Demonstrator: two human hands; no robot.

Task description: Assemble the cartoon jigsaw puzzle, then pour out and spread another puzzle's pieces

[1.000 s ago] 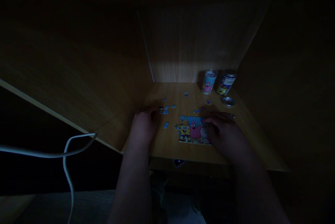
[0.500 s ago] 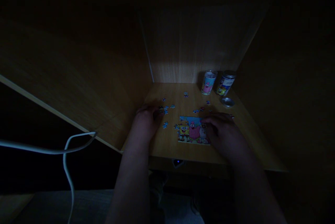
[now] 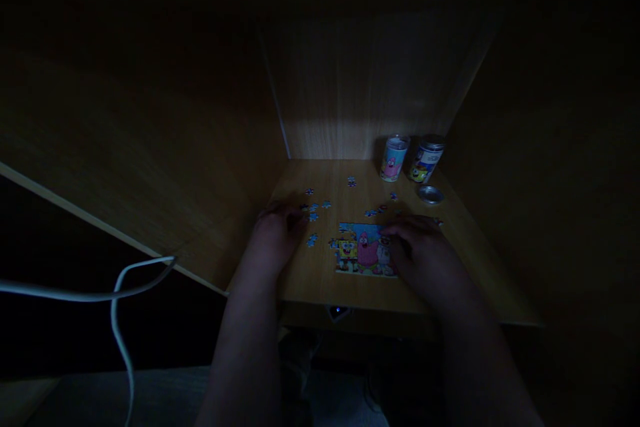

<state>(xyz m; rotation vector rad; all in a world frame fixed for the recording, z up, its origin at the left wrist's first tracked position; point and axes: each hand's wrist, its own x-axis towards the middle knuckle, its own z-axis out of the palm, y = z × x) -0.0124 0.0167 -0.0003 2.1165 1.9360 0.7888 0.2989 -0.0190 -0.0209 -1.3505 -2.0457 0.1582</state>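
Note:
A partly joined cartoon jigsaw puzzle [image 3: 367, 252] lies flat near the front edge of the wooden surface. Its left side is ragged. My right hand [image 3: 423, 250] rests over its right end, thumb and forefinger drawn together at the top right corner; whatever sits between them is hidden. Just left of several loose blue puzzle pieces [image 3: 313, 216] is my left hand [image 3: 276, 234], fingers bent and slightly apart, with nothing visible in them. One loose piece [image 3: 312, 240] lies between that hand and the puzzle. Dim light blurs the fingertips.
Two cartoon-printed cans stand at the back right, an open-topped one [image 3: 394, 158] and a lidded one [image 3: 427, 159]. A round metal lid [image 3: 431, 194] lies before them. More pieces [image 3: 371, 212] are scattered behind the puzzle. Wooden panels enclose the surface; a white cable [image 3: 117, 295] hangs left.
The view has shifted slightly. My left fingertips have drawn back a little from the loose blue pieces. My right hand stays at the puzzle's top right corner.

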